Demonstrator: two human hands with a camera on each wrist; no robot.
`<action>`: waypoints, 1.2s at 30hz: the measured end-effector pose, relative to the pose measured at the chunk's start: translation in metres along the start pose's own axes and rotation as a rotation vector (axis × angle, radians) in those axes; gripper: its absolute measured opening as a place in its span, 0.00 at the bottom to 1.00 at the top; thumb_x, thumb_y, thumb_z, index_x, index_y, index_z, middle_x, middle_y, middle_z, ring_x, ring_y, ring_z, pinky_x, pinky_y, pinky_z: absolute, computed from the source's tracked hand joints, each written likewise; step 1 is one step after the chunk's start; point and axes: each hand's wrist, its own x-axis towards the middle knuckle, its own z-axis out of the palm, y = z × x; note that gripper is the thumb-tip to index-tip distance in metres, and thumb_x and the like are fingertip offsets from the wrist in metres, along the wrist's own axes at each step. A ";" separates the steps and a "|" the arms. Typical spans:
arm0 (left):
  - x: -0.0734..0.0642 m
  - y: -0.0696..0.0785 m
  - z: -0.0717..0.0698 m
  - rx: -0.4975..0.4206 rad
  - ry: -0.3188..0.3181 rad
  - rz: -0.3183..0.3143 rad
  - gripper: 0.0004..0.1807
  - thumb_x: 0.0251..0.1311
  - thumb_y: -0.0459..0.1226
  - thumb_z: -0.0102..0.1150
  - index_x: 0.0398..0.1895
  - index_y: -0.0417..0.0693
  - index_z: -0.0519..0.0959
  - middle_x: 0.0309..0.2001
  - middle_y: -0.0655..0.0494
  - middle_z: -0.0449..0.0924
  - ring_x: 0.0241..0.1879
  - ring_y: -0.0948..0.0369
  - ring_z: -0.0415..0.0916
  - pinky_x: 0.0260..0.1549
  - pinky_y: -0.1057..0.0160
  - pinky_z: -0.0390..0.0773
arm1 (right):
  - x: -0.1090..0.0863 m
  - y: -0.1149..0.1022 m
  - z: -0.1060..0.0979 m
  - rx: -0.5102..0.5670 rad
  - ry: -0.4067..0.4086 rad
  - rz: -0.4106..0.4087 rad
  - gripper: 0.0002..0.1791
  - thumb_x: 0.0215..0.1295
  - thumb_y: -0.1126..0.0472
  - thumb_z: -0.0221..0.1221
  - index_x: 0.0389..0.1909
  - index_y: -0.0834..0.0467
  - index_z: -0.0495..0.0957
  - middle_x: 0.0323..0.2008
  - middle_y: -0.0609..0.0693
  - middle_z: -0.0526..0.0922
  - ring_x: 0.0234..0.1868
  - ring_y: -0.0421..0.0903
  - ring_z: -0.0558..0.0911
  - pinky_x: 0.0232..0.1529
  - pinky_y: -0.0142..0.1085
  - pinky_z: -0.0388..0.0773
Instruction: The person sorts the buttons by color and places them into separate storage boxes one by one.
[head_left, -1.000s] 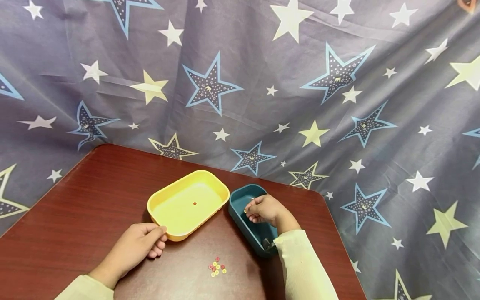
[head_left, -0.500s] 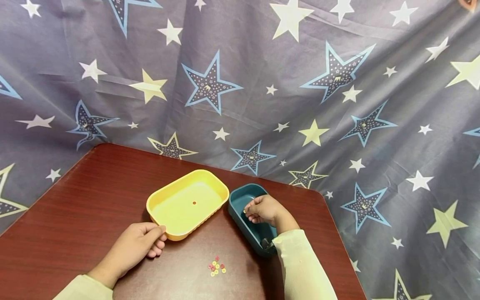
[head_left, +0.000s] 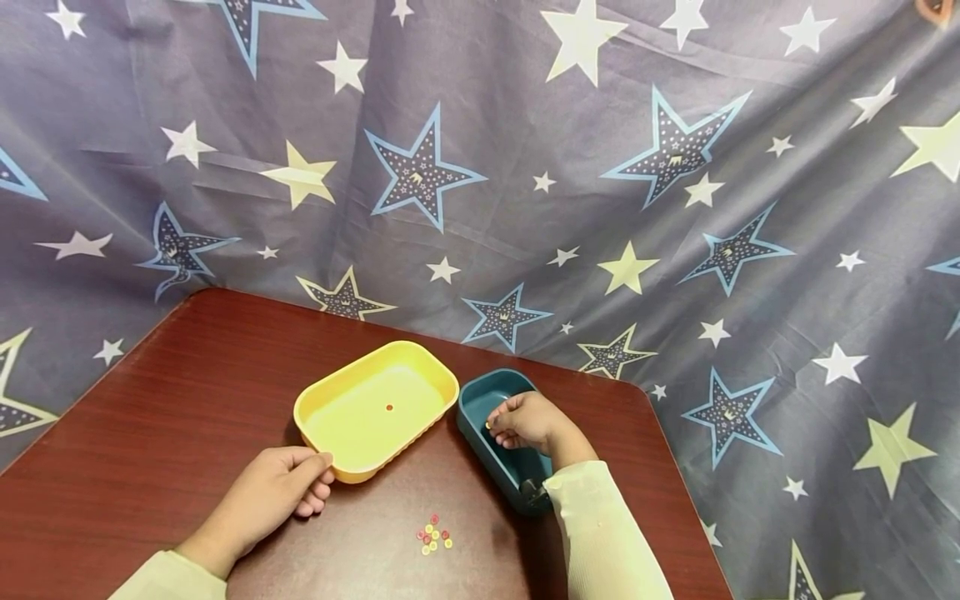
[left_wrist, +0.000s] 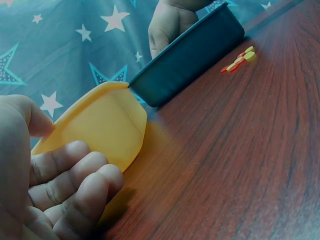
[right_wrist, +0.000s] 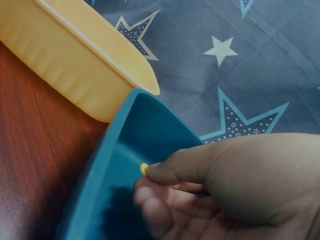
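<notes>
My right hand (head_left: 528, 421) is over the teal bin (head_left: 480, 442). Between thumb and forefinger it pinches a small yellow disc (right_wrist: 144, 169), like a button, held inside the walls above the floor. My left hand (head_left: 281, 492) grips the near left corner of the yellow bin (head_left: 352, 417), thumb on the rim and fingers curled beneath. One small red disc (head_left: 389, 407) lies on the yellow bin's floor. In front of both bins a loose cluster of several red and yellow discs (head_left: 433, 534) lies on the table. The right hand hides part of the teal bin's inside.
Both bins stand on a dark red wooden table (head_left: 187, 400), the right corner of the yellow one close to the teal one. Behind the table hangs a grey curtain (head_left: 510, 225) printed with stars. A dark wrist-camera piece (head_left: 534, 490) overlaps the teal bin's near end.
My right hand stays over the teal bin with the yellow disc, shifting only very slightly left. The left hand, both bins and the cluster keep their places.
</notes>
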 end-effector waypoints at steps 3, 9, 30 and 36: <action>0.000 0.000 0.000 0.002 0.001 -0.003 0.23 0.77 0.48 0.58 0.36 0.34 0.83 0.27 0.48 0.85 0.23 0.58 0.83 0.26 0.58 0.88 | 0.000 0.000 0.000 -0.006 0.001 -0.004 0.10 0.69 0.67 0.66 0.46 0.69 0.85 0.33 0.57 0.87 0.27 0.46 0.83 0.34 0.36 0.88; 0.000 0.000 0.001 0.007 0.003 -0.001 0.23 0.77 0.49 0.59 0.37 0.34 0.84 0.28 0.48 0.85 0.23 0.57 0.84 0.26 0.59 0.88 | -0.001 0.001 0.001 -0.010 0.010 -0.007 0.10 0.69 0.66 0.67 0.46 0.68 0.85 0.34 0.59 0.87 0.28 0.46 0.83 0.35 0.37 0.88; 0.000 0.001 0.002 0.006 0.004 -0.005 0.22 0.77 0.47 0.58 0.37 0.34 0.83 0.27 0.48 0.84 0.23 0.58 0.83 0.26 0.59 0.88 | -0.006 0.001 0.000 -0.016 0.024 -0.013 0.13 0.69 0.67 0.64 0.48 0.72 0.84 0.31 0.55 0.86 0.27 0.45 0.83 0.33 0.36 0.87; 0.002 -0.002 0.001 0.007 0.003 -0.001 0.22 0.77 0.48 0.58 0.37 0.35 0.84 0.28 0.48 0.85 0.23 0.58 0.84 0.26 0.59 0.88 | -0.013 -0.004 -0.001 -0.054 0.052 -0.042 0.13 0.66 0.68 0.64 0.48 0.73 0.84 0.30 0.55 0.86 0.27 0.45 0.83 0.32 0.36 0.87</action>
